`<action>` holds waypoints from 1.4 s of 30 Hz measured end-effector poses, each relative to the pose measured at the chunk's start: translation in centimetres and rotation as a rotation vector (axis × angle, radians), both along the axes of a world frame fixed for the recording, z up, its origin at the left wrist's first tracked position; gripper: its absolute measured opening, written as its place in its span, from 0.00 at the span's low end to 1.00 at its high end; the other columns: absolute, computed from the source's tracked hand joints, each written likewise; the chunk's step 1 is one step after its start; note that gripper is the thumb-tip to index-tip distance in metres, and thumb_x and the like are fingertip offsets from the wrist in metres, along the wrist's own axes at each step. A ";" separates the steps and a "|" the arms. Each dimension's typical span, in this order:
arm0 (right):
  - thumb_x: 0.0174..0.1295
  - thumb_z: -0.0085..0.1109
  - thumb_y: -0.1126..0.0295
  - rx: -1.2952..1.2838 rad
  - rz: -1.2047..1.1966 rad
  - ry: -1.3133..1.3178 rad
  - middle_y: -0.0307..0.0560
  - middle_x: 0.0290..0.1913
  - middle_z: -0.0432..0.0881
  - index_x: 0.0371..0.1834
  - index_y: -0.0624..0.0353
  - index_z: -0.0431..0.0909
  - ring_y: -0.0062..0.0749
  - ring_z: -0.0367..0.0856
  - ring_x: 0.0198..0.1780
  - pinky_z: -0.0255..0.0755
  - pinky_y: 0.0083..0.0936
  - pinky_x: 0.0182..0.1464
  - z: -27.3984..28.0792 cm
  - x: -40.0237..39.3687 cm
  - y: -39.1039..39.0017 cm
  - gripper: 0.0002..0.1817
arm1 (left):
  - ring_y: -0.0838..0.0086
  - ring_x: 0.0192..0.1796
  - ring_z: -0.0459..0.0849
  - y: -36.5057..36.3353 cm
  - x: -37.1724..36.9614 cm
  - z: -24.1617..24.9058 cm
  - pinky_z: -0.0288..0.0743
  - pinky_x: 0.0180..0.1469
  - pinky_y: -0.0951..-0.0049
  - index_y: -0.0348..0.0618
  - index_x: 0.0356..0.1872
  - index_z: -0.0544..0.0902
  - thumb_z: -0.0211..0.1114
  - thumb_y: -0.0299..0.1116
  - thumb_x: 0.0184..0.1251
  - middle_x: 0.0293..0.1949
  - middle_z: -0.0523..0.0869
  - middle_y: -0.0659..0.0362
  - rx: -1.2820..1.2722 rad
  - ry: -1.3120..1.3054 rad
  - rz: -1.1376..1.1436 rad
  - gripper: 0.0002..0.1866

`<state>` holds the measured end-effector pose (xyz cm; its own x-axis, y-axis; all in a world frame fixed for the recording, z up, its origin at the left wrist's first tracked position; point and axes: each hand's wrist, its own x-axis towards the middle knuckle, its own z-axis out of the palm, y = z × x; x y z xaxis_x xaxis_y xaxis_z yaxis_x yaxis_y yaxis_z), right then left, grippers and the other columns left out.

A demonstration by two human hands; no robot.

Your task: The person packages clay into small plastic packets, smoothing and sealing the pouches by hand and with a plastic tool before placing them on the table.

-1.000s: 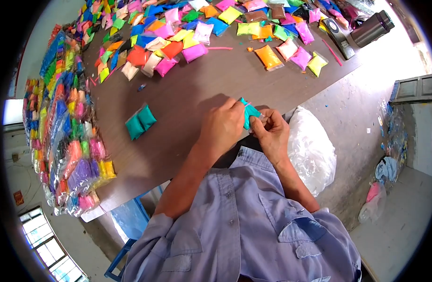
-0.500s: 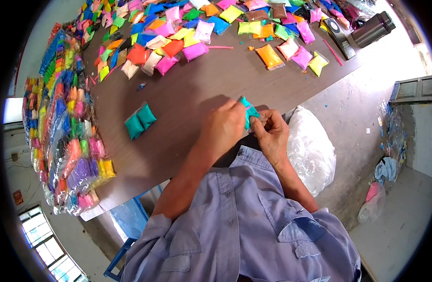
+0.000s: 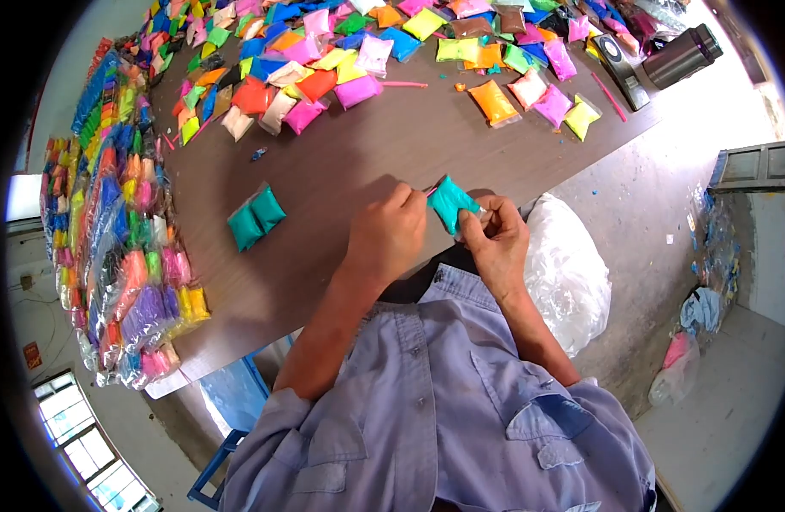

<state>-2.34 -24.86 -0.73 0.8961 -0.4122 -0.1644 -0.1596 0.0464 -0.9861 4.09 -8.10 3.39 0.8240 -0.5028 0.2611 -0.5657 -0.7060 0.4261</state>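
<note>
My right hand (image 3: 496, 236) pinches the lower right edge of a small teal packet (image 3: 449, 201), which looks like soft clay in a clear bag. Just left of it, my left hand (image 3: 387, 232) is closed around a thin pinkish stick (image 3: 431, 191); only its tip shows, close to the packet's left edge. Most of the stick is hidden by the fingers. Two more teal packets (image 3: 256, 219) lie side by side on the brown table (image 3: 332, 171), to the left of my left hand.
Many coloured packets (image 3: 303, 85) cover the far side of the table. Bundles of bagged packets (image 3: 132, 256) line its left edge. A dark flask (image 3: 682, 56) and a pink stick (image 3: 610, 97) are at the far right. A white plastic bag (image 3: 567, 273) bulges beside my right forearm.
My left hand has drawn back left from the teal packet, with the stick's tip now near its edge. More of the packet's face shows. My right hand keeps its pinch.
</note>
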 end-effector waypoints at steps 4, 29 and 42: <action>0.66 0.67 0.79 0.004 -0.027 -0.042 0.28 0.26 0.77 0.55 0.63 0.84 0.09 0.69 0.27 0.67 0.13 0.31 1.0 0.1 0.5 0.14 | 0.54 0.29 0.84 -0.1 -1.1 0.7 0.78 0.29 0.57 0.46 0.34 0.83 0.69 0.26 0.64 0.31 0.80 0.57 -0.021 0.015 -0.019 0.03; 0.49 0.79 0.58 -0.936 0.621 -0.241 0.42 0.40 0.83 0.57 0.51 0.87 0.43 0.84 0.43 0.80 0.40 0.45 4.0 3.7 -3.8 0.29 | 0.60 0.28 0.85 0.3 -1.9 -0.3 0.79 0.29 0.63 0.46 0.43 0.86 0.70 0.24 0.63 0.31 0.81 0.59 -0.061 0.008 -0.076 0.08; 0.48 0.80 0.57 -0.953 0.621 -0.245 0.43 0.40 0.85 0.56 0.52 0.87 0.43 0.84 0.43 0.79 0.40 0.45 3.6 3.8 -4.0 0.29 | 0.71 0.24 0.80 -0.2 -1.0 -1.2 0.72 0.27 0.70 0.37 0.36 0.85 0.68 0.19 0.65 0.28 0.83 0.54 -0.411 0.231 0.070 0.02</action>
<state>1.43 -28.81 2.91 0.9522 0.2461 0.1812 0.3055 -0.7498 -0.5870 3.12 -8.31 2.20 0.9121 -0.3377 0.2323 -0.3803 -0.4857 0.7871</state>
